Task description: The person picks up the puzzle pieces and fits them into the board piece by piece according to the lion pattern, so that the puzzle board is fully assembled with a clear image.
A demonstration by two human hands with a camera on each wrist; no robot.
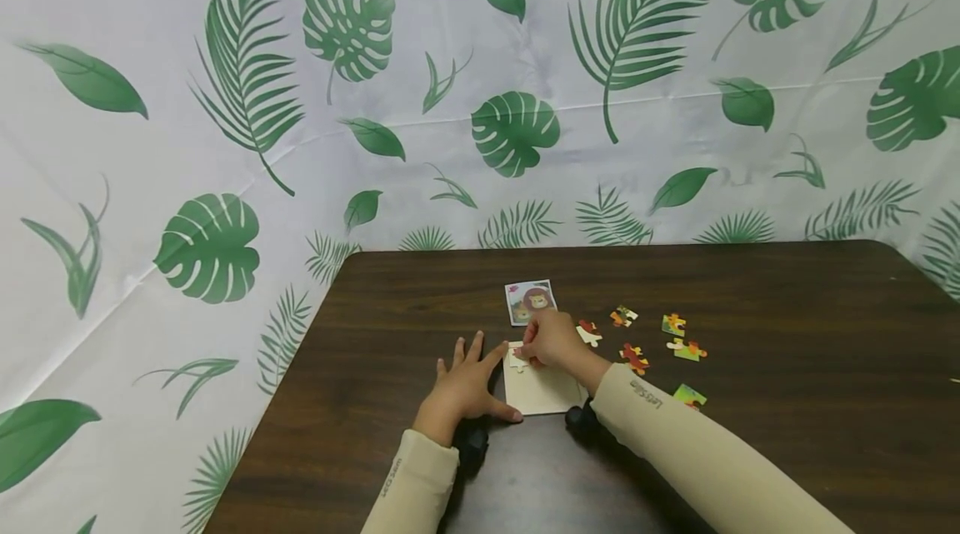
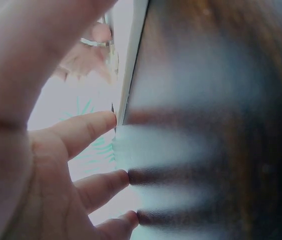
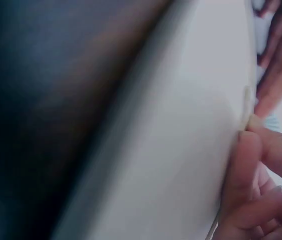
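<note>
A pale square puzzle board (image 1: 546,393) lies flat on the table. At its upper left corner sits a jigsaw piece (image 1: 518,364), pale with a little red. My right hand (image 1: 555,340) pinches this piece between thumb and fingertips, hiding part of it and of the board. My left hand (image 1: 466,385) is spread along the board's left side, with thumb and index finger at its edge. In the left wrist view, the other fingertips (image 2: 123,176) touch the table. The right wrist view shows the right fingers (image 3: 251,145) close against the board's surface.
Just behind the board lies a picture card (image 1: 517,311) with a lion on it. Several loose jigsaw pieces, among them a red one (image 1: 634,359) and a green one (image 1: 688,395), are scattered to the right on the dark wooden table (image 1: 810,351). A leaf-patterned cloth (image 1: 450,42) hangs behind.
</note>
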